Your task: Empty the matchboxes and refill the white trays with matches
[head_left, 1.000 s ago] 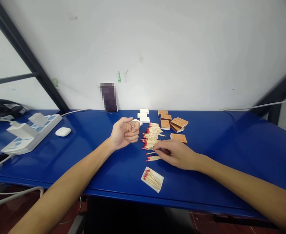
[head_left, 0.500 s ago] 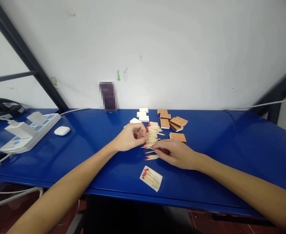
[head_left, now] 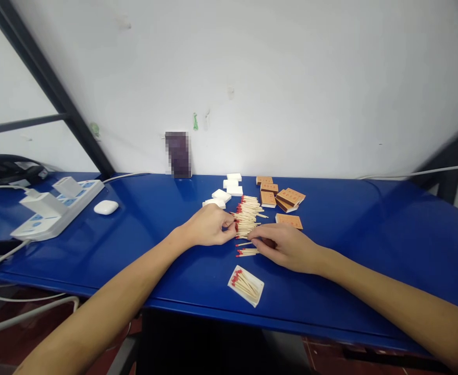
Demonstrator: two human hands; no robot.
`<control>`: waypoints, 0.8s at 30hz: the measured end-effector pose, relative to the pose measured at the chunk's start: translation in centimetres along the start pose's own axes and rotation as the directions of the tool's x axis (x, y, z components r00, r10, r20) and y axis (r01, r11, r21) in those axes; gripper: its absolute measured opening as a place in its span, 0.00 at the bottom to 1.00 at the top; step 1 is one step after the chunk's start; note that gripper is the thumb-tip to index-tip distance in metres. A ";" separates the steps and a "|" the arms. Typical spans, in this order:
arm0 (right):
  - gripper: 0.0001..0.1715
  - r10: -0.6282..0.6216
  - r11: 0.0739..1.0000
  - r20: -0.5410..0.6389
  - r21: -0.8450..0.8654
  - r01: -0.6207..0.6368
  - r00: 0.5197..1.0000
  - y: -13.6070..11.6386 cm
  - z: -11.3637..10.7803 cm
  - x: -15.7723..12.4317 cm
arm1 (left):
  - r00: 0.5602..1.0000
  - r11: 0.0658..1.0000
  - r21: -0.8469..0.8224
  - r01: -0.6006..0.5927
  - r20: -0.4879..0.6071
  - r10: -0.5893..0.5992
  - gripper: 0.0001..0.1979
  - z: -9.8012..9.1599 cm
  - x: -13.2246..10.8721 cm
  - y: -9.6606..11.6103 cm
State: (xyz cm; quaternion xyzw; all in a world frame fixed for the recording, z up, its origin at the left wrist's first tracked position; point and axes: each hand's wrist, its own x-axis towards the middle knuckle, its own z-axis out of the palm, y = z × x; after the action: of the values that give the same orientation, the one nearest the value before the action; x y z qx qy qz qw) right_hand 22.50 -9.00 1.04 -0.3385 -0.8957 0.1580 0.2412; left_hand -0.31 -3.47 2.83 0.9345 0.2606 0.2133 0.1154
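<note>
The matches (head_left: 248, 214) lay in a loose pile near the middle of the blue table (head_left: 369, 245), thin pale sticks with red heads, most heads pointing left and the sticks roughly side by side. A few strays lay at the pile's near edge, and a small bunch (head_left: 246, 252) sat just in front of it. The left hand (head_left: 209, 232) rested on the table at the pile's left side, its fingers curled in and the tips of thumb and forefinger drawn together on the red heads at the pile's near-left corner. The right hand (head_left: 287, 249) lay palm down just right of the strays, fingers only slightly bent and reaching left, tips touching a stray match between the pile and the bunch; whether they pinched it could not be told. Nearer the table's front edge sat a white tray (head_left: 246, 285) with a row of matches in it, apart from both hands. Behind the pile stood empty white trays (head_left: 229, 188) and, to their right, brown sleeves (head_left: 283, 198), some stacked. Far left lay a power strip (head_left: 57, 205) and a white earbud case (head_left: 106, 207).
</note>
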 end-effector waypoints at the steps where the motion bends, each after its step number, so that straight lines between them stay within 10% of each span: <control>1: 0.12 0.003 1.000 0.000 -0.004 -0.003 1.000 0.0 0.0 0.0 | 1.000 1.000 -0.012 0.004 0.021 -0.003 0.18 0.0 0.0 -0.1; 14: 0.11 0.020 0.999 0.008 -0.043 -0.020 1.000 0.1 -0.1 0.1 | 0.995 0.996 -0.080 0.049 -0.088 -0.056 0.20 -1.0 0.0 0.1; 24: 0.13 -0.039 0.999 0.044 0.006 0.039 0.998 -0.1 -0.3 0.0 | 0.998 0.999 0.007 0.038 0.056 -0.039 0.18 -0.9 -0.1 -0.9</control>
State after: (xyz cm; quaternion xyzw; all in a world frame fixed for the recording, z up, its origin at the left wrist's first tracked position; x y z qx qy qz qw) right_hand 22.56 -9.03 1.35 -0.3168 -0.9068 0.1630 0.2255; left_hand -1.22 -2.73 3.32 0.9353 0.2758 0.1840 0.1240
